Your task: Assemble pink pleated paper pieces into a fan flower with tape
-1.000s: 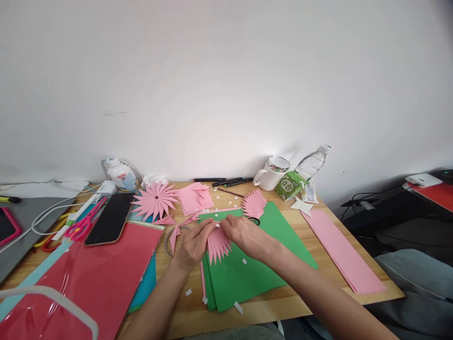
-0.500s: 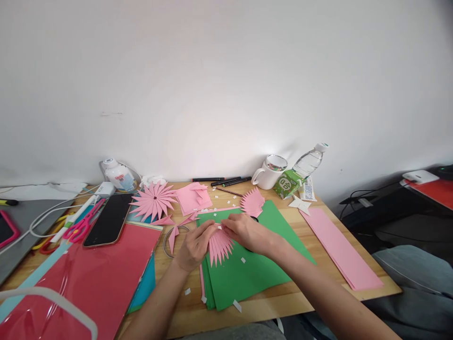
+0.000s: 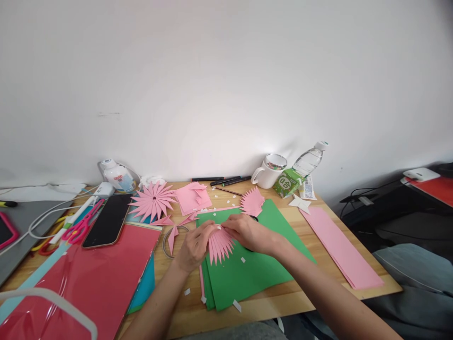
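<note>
Whitish wall [image 3: 212, 94] rose behind a wooden table [image 3: 272, 302], its near part covered with craft paper.

Seen from the head camera, the left hand [image 3: 194, 244] and the right hand [image 3: 252, 233] met above a stack of green paper [image 3: 262, 271], their fingertips drawn in close. Between them was a pleated pink fan [image 3: 221, 244], each hand pinching its gathered far end from its own side, presumably so the folds would not slip apart. A small white tab [image 3: 218, 227] showed at that end; whether it was stuck down, I could not tell.

The spiky tips of the fan pointed back toward the person, a little to the right, and its pleats ran lengthwise from the fingers toward the body. How far it reached under the hands was hidden.

Beyond the right hand lay a second fan [image 3: 252, 202]; left of the stack sat a round pinwheel [image 3: 163, 200], both probably set aside to free the working spot. White scraps [image 3: 243, 260] dotted the paper.
</note>
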### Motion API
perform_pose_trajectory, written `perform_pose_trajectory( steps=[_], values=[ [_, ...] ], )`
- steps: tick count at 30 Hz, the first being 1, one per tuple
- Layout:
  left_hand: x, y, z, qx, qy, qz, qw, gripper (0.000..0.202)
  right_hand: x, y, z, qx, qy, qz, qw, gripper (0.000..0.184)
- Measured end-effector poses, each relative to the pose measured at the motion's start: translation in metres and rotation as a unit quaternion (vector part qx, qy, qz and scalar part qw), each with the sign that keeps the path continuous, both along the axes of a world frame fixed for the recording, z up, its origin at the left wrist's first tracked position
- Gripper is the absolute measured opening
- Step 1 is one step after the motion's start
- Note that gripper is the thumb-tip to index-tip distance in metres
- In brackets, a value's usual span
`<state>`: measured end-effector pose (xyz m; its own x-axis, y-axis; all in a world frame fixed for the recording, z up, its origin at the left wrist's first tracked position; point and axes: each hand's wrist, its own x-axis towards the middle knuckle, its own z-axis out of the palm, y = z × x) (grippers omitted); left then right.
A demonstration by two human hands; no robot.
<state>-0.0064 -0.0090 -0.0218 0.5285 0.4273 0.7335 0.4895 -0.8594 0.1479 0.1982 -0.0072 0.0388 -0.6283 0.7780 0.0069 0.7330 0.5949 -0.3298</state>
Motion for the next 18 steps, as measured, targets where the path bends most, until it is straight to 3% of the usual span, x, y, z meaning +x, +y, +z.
perform_pose_trajectory(
  steps=[4,12,18],
  values=[
    [0.001,-0.001,0.000,-0.007,-0.008,-0.013,1.000,0.044,0.002,0.004,-0.003,-0.005,0.019,-0.005,1.000,0.021],
    [0.003,-0.002,0.004,-0.016,0.002,-0.019,1.000,0.041,-0.011,0.004,0.004,0.000,-0.098,-0.026,0.995,0.016],
    [0.002,-0.001,0.004,-0.027,-0.023,-0.031,0.999,0.046,-0.017,0.000,0.006,-0.002,-0.090,-0.049,0.995,0.015]
  ],
)
